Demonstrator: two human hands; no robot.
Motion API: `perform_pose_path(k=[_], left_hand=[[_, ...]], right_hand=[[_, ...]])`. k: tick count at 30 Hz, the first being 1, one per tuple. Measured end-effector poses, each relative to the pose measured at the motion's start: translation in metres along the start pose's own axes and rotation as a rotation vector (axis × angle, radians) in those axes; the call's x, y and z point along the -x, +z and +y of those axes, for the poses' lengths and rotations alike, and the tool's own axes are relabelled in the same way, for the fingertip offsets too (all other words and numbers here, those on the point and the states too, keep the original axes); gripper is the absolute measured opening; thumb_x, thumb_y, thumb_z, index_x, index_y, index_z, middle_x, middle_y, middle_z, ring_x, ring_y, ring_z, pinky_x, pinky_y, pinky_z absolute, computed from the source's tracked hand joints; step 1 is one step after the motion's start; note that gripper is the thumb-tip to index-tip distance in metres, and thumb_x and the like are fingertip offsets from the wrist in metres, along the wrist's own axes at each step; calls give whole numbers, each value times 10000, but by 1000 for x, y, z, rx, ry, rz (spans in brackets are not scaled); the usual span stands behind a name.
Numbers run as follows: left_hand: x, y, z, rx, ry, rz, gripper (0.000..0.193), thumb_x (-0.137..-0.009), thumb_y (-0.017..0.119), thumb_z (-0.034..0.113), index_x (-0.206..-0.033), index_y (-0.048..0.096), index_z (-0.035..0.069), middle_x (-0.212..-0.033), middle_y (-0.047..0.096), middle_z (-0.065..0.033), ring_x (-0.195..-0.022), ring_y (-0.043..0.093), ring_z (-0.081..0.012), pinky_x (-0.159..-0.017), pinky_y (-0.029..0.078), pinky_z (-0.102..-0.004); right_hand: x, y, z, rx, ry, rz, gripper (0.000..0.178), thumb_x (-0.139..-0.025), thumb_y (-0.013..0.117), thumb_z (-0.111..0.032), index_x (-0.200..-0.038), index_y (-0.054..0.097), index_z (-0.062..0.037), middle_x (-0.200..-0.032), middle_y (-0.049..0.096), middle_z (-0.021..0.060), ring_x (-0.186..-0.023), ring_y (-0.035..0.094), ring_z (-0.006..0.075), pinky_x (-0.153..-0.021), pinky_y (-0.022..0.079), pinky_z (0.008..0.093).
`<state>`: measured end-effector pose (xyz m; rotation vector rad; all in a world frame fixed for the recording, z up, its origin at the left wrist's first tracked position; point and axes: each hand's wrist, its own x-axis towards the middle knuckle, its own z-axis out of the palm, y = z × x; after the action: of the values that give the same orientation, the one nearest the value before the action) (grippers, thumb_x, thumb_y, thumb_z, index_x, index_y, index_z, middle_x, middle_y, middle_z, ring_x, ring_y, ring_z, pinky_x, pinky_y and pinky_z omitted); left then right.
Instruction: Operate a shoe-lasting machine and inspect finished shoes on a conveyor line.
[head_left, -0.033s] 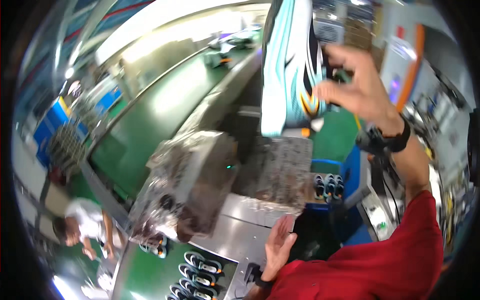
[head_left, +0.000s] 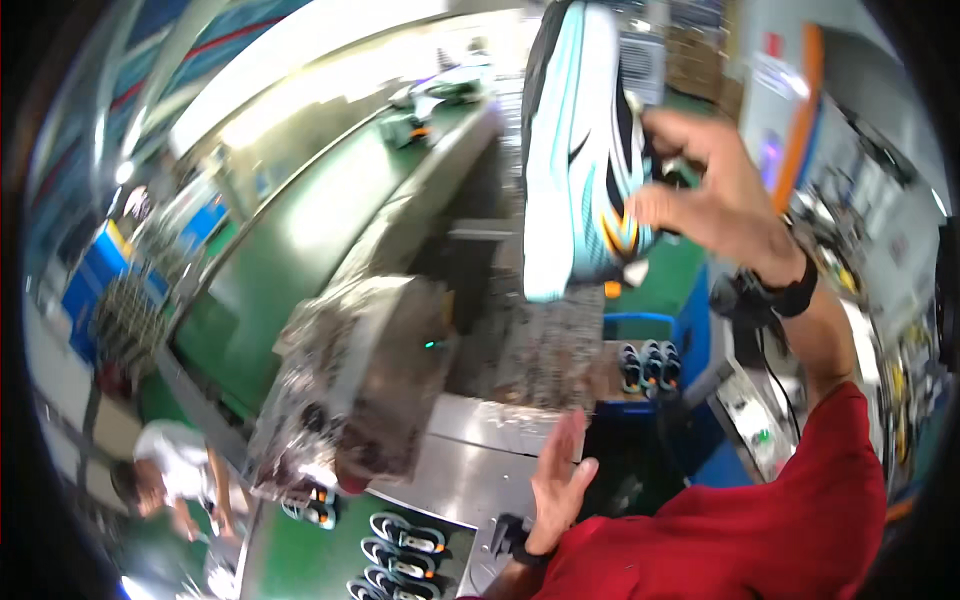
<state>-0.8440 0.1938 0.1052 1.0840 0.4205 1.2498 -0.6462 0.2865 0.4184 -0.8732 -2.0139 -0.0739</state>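
Turquoise shoe (head_left: 582,160) appears slightly lower.

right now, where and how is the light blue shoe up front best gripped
Probably by the dark edge on the right of the light blue shoe, pinched there with the approach from the right. The shoe is held up with its length running roughly upright and its pale side to the left, so that dark edge faces the right hand.
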Motion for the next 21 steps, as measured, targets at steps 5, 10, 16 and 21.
perform_pose_path(k=[5,10,16,21], left_hand=[[-114,122,-6,129,247,-210,1085,-804,777,432,-1522,107,-30,-1515,298,-234,-1427,281,-318,-1156,236,-433],[-95,254,-63,315,-279,-304,518,-895,642,40,-1362,440,-54,-1229,588,-103,-1089,568,-172,-982,423,-314],[-41,384,-181,106,-448,-521,383,-962,580,103,-1306,496,-43,-1219,612,-123,-1072,613,-198,-934,493,-345],[-5,496,-255,-83,-650,-845,658,-974,590,269,-1448,310,-91,-1330,531,-166,-1186,526,-192,-1010,404,-322]], right_hand=[[139,-81,14,-85,610,68,288,-722,731,-195,-870,671,44,-654,571,10,-596,483,77,-522,379,274],[293,-160,11,-197,971,218,569,-822,706,-368,-1209,601,35,-880,686,125,-759,608,118,-621,492,301],[482,-181,-4,-111,1051,939,743,-665,799,-229,-1309,495,-18,-1064,627,93,-944,592,154,-819,499,293],[600,-266,-32,130,1311,1223,627,-680,803,-237,-1214,571,-3,-1016,632,68,-915,586,142,-818,494,288]])
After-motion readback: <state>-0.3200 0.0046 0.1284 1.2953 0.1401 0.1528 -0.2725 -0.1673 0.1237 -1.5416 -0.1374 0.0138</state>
